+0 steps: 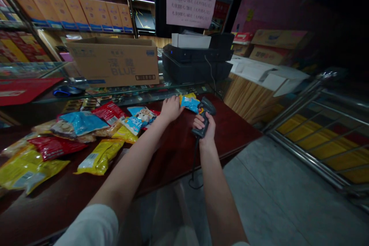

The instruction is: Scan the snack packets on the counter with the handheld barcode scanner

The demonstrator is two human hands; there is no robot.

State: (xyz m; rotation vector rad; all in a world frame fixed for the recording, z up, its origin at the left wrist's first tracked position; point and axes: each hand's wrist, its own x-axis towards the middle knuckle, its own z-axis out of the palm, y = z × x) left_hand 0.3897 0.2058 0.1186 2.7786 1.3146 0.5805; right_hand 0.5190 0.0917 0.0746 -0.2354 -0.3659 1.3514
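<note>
My right hand (pixel 208 126) is wrapped around the handle of a black barcode scanner (pixel 208 104), its head raised just right of a small blue and yellow snack bag (pixel 190 102). A cable hangs from the handle's base. Curled at the left end of that bag is my left hand (pixel 171 107); its fingers are partly hidden but appear closed on the bag's edge. Left of it lie a blue and white snack bag (pixel 140 119), a yellow bag (pixel 100 157) and a pile of more bags, including a blue one (pixel 82 123) and a red one (pixel 59 146).
A dark red table (pixel 230 123) carries the bags. Behind it are a glass counter, an open cardboard box (pixel 115 63), a black cash drawer (pixel 196 65) and a mouse (pixel 67 91). A metal rack (pixel 311 123) stands to the right. Boxed goods fill the back shelves.
</note>
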